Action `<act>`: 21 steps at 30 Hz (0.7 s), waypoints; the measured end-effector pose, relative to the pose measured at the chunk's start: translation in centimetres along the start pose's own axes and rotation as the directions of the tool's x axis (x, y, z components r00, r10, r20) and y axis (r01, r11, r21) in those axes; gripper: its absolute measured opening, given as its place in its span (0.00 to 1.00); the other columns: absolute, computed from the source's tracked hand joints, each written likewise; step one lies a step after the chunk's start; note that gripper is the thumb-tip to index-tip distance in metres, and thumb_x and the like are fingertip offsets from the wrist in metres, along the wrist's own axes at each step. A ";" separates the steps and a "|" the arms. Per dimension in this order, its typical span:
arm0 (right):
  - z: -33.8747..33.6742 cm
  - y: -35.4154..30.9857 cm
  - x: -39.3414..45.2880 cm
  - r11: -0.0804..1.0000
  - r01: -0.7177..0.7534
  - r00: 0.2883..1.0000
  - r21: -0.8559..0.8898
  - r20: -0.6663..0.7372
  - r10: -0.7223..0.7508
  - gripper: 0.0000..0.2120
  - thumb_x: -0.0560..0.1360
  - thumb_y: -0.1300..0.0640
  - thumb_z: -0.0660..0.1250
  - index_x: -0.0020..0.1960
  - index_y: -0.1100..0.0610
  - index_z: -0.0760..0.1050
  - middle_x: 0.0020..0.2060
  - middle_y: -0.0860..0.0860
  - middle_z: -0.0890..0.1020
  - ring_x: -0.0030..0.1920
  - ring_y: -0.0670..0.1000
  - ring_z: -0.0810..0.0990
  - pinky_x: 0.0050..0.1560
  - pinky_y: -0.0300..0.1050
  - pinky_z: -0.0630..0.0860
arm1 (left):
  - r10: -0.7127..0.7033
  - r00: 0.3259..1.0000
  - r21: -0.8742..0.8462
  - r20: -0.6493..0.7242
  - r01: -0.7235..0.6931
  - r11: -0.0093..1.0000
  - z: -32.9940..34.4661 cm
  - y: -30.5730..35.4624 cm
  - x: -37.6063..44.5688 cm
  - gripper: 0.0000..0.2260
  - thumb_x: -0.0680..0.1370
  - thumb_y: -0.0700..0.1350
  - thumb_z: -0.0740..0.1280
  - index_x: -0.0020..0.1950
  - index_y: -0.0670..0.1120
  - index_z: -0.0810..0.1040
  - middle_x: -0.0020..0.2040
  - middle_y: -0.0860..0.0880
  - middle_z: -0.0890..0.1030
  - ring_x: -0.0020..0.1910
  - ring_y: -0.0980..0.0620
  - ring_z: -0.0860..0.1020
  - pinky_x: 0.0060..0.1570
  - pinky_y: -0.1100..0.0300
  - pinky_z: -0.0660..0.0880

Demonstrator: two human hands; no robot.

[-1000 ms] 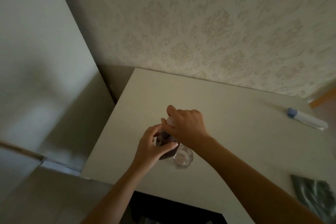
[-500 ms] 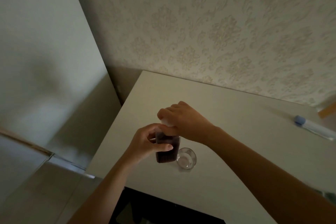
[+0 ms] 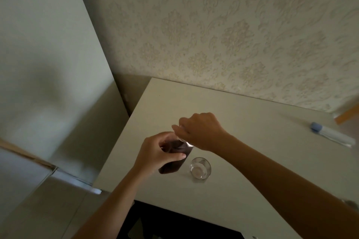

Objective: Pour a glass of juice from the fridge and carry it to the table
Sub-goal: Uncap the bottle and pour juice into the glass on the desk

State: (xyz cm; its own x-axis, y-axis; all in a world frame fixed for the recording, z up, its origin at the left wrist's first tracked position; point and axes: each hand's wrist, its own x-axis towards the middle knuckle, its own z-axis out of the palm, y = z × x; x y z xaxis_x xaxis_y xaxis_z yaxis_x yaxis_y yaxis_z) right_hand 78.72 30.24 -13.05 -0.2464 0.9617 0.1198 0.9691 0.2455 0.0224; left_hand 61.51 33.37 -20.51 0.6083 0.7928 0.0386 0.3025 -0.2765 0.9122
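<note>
1. A clear bottle of dark reddish-brown juice (image 3: 171, 163) stands on the pale, flat table top (image 3: 252, 141), near its front left part and leaning a little in this wide-angle view.
2. The left hand (image 3: 155, 151) wraps around the upper body of the bottle, with the thumb lying across the side that faces the camera and the other fingers curled round the far side.
3. The right hand (image 3: 200, 130) sits over the top of the bottle, its fingers curled down and closed around the neck, where a pale cap (image 3: 181, 137) shows only as a small glint beneath them.
4. Whether the cap is tight, loose or already free of the neck cannot be told, since the fingers cover it.
5. A short, clear drinking glass (image 3: 200, 168) stands upright on the table just to the right of the bottle, close to it but apart; it looks empty.
6. Both forearms reach in from the lower edge of the view, the right one crossing above the table's front right part.
7. Far to the right on the table lies a white tube with a blue cap (image 3: 330, 135), well apart from bottle and glass.
8. The table's back edge meets a wall covered in cream wallpaper with a raised floral pattern (image 3: 233, 35).
9. A plain pale wall (image 3: 48, 44) stands to the left of the table.
</note>
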 end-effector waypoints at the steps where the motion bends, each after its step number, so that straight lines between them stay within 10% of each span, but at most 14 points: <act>1: -0.2 -0.4 0.1 1.000 -0.014 1.000 -0.018 -0.003 0.014 0.11 0.74 0.48 0.67 0.37 0.52 0.71 0.22 0.45 0.56 0.19 0.45 0.56 0.21 0.39 0.61 | -0.004 0.999 0.005 -0.037 0.004 1.000 0.1 0.1 -0.1 0.19 0.60 0.55 0.78 0.49 0.56 0.81 0.44 0.60 0.85 0.45 0.59 0.83 0.45 0.56 0.82; 3: -0.5 -0.9 0.2 0.999 -0.017 0.999 0.028 -0.041 0.018 0.10 0.67 0.54 0.75 0.40 0.53 0.75 0.23 0.45 0.51 0.18 0.45 0.53 0.17 0.38 0.62 | -0.002 0.998 0.009 -0.070 0.002 1.000 -0.1 0.2 -0.3 0.20 0.60 0.55 0.78 0.50 0.56 0.81 0.44 0.59 0.85 0.46 0.58 0.83 0.45 0.55 0.82; 8: -0.8 -1.1 0.3 0.966 0.026 0.997 0.257 0.066 -0.044 0.15 0.78 0.45 0.51 0.60 0.52 0.64 0.27 0.43 0.71 0.26 0.44 0.68 0.36 0.40 0.69 | 0.017 1.000 -0.030 0.017 -0.017 0.999 -1.5 -0.1 -0.4 0.21 0.60 0.56 0.78 0.51 0.54 0.81 0.44 0.57 0.85 0.45 0.55 0.83 0.45 0.54 0.82; 12: -1.0 -0.9 -0.4 0.929 0.171 0.976 0.329 0.075 -0.206 0.17 0.78 0.48 0.60 0.64 0.51 0.63 0.53 0.51 0.78 0.47 0.47 0.74 0.53 0.37 0.63 | -0.008 0.992 -0.051 0.126 0.014 0.999 -2.7 -0.7 -0.5 0.17 0.61 0.54 0.78 0.48 0.60 0.80 0.44 0.56 0.85 0.45 0.54 0.84 0.43 0.62 0.80; 21: -0.4 -1.1 -1.2 0.917 0.087 0.980 0.390 0.131 -0.148 0.40 0.70 0.39 0.67 0.73 0.39 0.46 0.64 0.46 0.72 0.49 0.45 0.75 0.45 0.37 0.69 | -0.015 0.995 -0.014 0.103 0.017 1.000 -3.2 -2.0 -1.2 0.23 0.60 0.55 0.78 0.53 0.54 0.81 0.46 0.57 0.85 0.48 0.56 0.83 0.48 0.59 0.81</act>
State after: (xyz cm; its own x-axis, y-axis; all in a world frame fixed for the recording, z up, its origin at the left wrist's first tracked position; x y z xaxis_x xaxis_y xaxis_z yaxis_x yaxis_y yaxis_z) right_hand 77.98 28.75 -12.85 -0.3863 0.9223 -0.0154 0.8639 0.3559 -0.3563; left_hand 57.79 34.72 -21.03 0.6759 0.7368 -0.0173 0.3020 -0.2555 0.9184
